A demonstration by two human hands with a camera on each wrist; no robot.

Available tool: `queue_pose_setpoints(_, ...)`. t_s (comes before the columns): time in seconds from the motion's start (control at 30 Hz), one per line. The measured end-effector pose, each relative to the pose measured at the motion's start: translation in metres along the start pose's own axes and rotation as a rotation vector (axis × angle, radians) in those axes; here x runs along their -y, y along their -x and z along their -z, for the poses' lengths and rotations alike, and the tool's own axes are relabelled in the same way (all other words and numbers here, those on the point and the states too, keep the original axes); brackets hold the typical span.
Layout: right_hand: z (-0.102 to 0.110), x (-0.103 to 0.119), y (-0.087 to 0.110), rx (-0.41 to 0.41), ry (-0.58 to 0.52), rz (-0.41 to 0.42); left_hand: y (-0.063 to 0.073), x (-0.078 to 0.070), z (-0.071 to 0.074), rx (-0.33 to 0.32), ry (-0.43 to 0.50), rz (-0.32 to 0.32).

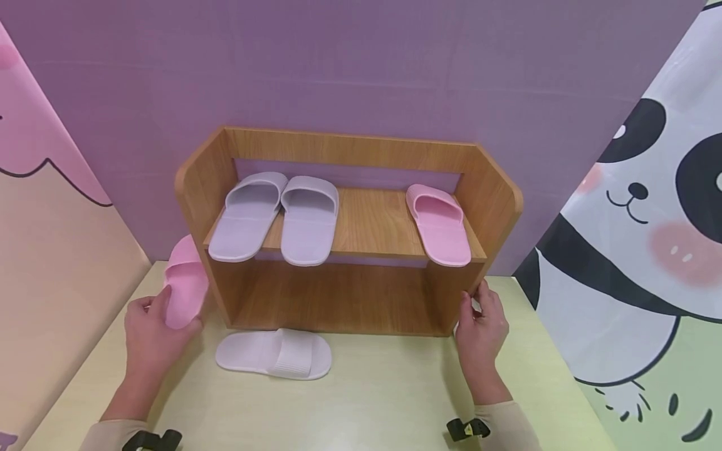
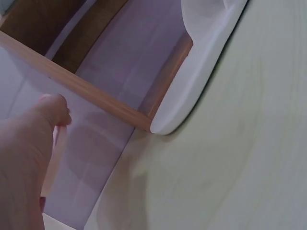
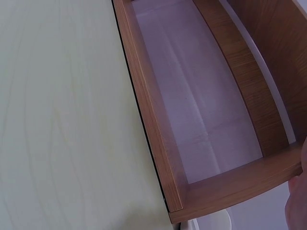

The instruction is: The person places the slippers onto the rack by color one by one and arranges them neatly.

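Note:
A wooden two-tier shoe rack [image 1: 350,144] stands on the table. Beside its left panel, my left hand [image 1: 155,332] pinches a pink slipper [image 1: 188,294], its toe strap upward; the left wrist view shows little of that slipper. At the rack's right side, my right hand [image 1: 482,329] grips the lower front edge of the side panel [image 1: 491,219]. Two lilac slippers, one far left [image 1: 245,222] and one next to it [image 1: 309,225], lie on the upper shelf. Another pink slipper [image 1: 442,235] sits at that shelf's right end. A whitish slipper [image 1: 276,355] lies sideways on the table before the rack.
The pale wooden table [image 1: 383,401] carries the rack close to a purple backdrop [image 1: 361,69]. A panda picture [image 1: 637,250] borders the right side, and a pink and beige picture [image 1: 51,263] the left. Brown wood forms the rack's lower compartment [image 1: 338,297].

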State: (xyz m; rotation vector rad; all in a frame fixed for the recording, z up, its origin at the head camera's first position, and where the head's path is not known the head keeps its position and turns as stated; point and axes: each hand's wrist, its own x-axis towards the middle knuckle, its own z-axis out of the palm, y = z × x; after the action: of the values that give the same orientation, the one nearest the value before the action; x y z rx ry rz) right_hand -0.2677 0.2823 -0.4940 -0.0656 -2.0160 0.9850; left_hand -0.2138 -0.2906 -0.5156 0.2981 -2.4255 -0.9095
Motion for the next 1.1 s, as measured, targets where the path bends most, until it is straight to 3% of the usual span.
queue_pose_setpoints(0.13,0.0,0.0,0.0,-0.007,0.0,-0.003,-0.003,-0.008,0.0,-0.064,0.031,-0.03)
queue_pose_setpoints(0.37,-0.002,-0.001,0.002,-0.01,0.0,-0.001,-0.002,-0.017,0.003,-0.114,0.064,-0.015)
queue_pose_setpoints(0.77,-0.001,0.0,0.002,-0.018,-0.01,0.012,0.0,-0.018,0.004,-0.278,0.137,-0.035)
queue_pose_setpoints(0.97,-0.001,0.0,0.001,-0.017,-0.006,0.015,0.0,-0.017,0.002,-0.353,0.173,-0.072)
queue_pose_setpoints(1.1,-0.001,-0.001,0.0,-0.02,-0.004,0.022,-0.001,-0.015,0.0,-0.428,0.218,-0.153)
